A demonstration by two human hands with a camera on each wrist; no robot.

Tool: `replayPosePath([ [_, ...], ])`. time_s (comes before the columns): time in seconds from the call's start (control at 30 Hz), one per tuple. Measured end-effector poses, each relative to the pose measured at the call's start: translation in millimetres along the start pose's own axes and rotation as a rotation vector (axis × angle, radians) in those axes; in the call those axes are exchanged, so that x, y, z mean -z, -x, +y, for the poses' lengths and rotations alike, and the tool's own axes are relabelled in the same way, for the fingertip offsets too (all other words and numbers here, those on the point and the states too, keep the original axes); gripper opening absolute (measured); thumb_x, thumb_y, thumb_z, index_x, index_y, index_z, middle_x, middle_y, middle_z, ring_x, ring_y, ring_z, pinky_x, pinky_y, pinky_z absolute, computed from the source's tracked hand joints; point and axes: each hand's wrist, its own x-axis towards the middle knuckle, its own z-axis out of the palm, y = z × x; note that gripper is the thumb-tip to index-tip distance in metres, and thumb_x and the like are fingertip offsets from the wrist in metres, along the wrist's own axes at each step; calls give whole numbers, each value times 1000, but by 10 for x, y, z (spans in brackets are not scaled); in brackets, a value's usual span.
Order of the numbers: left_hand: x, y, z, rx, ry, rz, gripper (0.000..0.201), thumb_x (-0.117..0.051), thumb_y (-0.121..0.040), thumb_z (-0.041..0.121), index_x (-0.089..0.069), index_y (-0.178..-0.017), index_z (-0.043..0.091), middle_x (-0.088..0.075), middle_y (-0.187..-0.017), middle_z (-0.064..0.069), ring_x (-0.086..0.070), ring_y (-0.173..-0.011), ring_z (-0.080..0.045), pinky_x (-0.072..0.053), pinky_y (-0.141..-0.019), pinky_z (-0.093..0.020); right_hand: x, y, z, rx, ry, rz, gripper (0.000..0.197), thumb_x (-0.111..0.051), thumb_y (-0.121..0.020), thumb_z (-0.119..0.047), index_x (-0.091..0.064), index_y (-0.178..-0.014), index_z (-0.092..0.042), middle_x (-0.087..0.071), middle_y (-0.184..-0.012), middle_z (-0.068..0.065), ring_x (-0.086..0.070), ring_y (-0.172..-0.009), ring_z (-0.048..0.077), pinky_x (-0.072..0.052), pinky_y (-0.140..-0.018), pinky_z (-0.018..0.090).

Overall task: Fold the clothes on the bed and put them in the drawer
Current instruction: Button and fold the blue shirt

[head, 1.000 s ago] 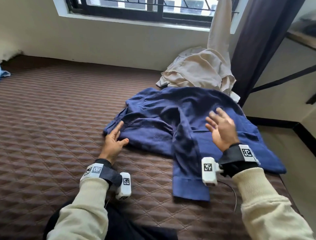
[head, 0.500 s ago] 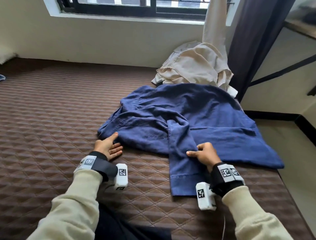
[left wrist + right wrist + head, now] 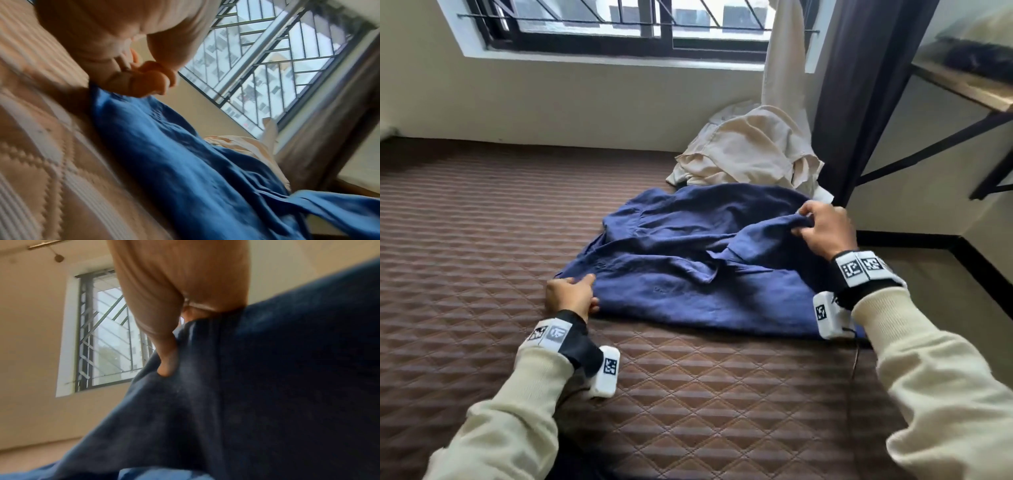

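Observation:
A blue shirt [image 3: 688, 274] lies spread on the brown quilted bed [image 3: 482, 240]. My left hand [image 3: 571, 294] sits at the shirt's near left edge, thumb on top and fingers curled, pinching the fabric. The left wrist view shows those curled fingers [image 3: 144, 81] on the corner of the blue shirt [image 3: 185, 162]. My right hand [image 3: 822, 229] grips the sleeve and holds it lifted over the shirt's far right side. In the right wrist view, my thumb [image 3: 168, 360] presses into the raised blue shirt [image 3: 267, 386]. No drawer is in view.
A crumpled cream garment [image 3: 750, 154] lies just beyond the shirt against the wall under the window [image 3: 619, 24]. A dark curtain [image 3: 859, 85] hangs at the bed's far right corner. A shelf on a dark frame [image 3: 962, 85] stands to the right, past the bed's edge.
My right hand took the sleeve that hung toward me and carried it up and to the far right over the shirt. My left hand stayed at the left edge and curled onto it.

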Motion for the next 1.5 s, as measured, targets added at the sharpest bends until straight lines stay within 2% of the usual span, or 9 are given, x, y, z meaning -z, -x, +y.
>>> replayPosePath([
  [0.13, -354, 552, 98, 25, 107, -514, 23, -49, -100, 24, -54, -89, 4, -59, -80, -15, -68, -53, -17, -59, -58, -29, 75, -167, -118, 282, 50, 185, 30, -51, -71, 13, -68, -85, -8, -61, -98, 18, -51, -100, 33, -46, -81, 36],
  [0.33, -547, 508, 87, 221, 255, -498, 60, -31, -101, 50, -45, -135, 3, -53, -134, -19, -52, -123, -34, -37, -103, -41, 336, 199, 27, 193, -394, 772, 28, -50, -74, 5, -58, -71, -22, -53, -82, -12, -39, -80, 18, -35, -78, 31],
  [0.47, -481, 368, -50, 309, 427, -497, 71, -27, -92, 70, -55, -107, 8, -58, -125, -17, -53, -117, -32, -37, -99, -39, -247, 986, 1019, -38, 16, 399, 21, -44, -61, 0, -61, -72, -7, -52, -94, 20, -40, -89, 31, -30, -74, 40],
  [0.57, -462, 329, -88, 299, 562, -492, 83, -32, -86, 77, -49, -130, 9, -58, -120, -15, -47, -128, -34, -36, -105, -43, -492, 1304, 1490, -356, 40, 48, 23, -49, -67, -11, -67, -82, -16, -56, -105, 21, -45, -105, 39, -33, -87, 44],
  [0.73, -527, 404, -6, 327, 512, -458, 67, -51, -90, 60, -46, -136, 11, -60, -104, -7, -52, -119, -27, -41, -98, -42, -206, 1156, 1337, -548, -255, 163, 24, -72, -81, -27, -59, -85, -7, -62, -95, 24, -64, -88, 39, -50, -81, 45],
  [0.83, -564, 380, 21, 361, 356, -417, 36, -53, -97, 40, -56, -119, 12, -58, -91, -5, -52, -123, -23, -40, -100, -39, -238, 1106, 1166, -886, -859, 63, 40, -59, -94, -40, -51, -76, -5, -60, -77, 21, -65, -50, 18, -56, -44, 30],
  [1.17, -436, 207, 7, 339, 385, -297, 12, -46, -94, 7, -55, -86, 11, -67, -73, -6, -62, -76, -20, -51, -88, -38, -459, 1049, 990, -1278, -1390, -39, 62, -67, -90, -28, -39, -132, 8, -52, -114, 26, -59, -107, 41, -56, -52, 50],
  [1.3, -366, 163, -58, 346, 354, -253, 16, -41, -90, 1, -53, -87, 11, -62, -86, -9, -63, -75, -22, -51, -78, -42, -549, 985, 1009, -1269, -1464, 60, 29, -65, -92, -20, -51, -112, -4, -58, -93, 15, -59, -76, 27, -60, -64, 44],
  [1.5, -384, 164, -50, 348, 351, -249, 20, -36, -89, -5, -49, -83, 9, -59, -87, -10, -60, -92, -26, -48, -87, -47, -578, 751, 1021, -1297, -1599, 60, 29, -61, -94, -26, -58, -115, -6, -58, -133, 10, -58, -118, 29, -53, -74, 47],
])
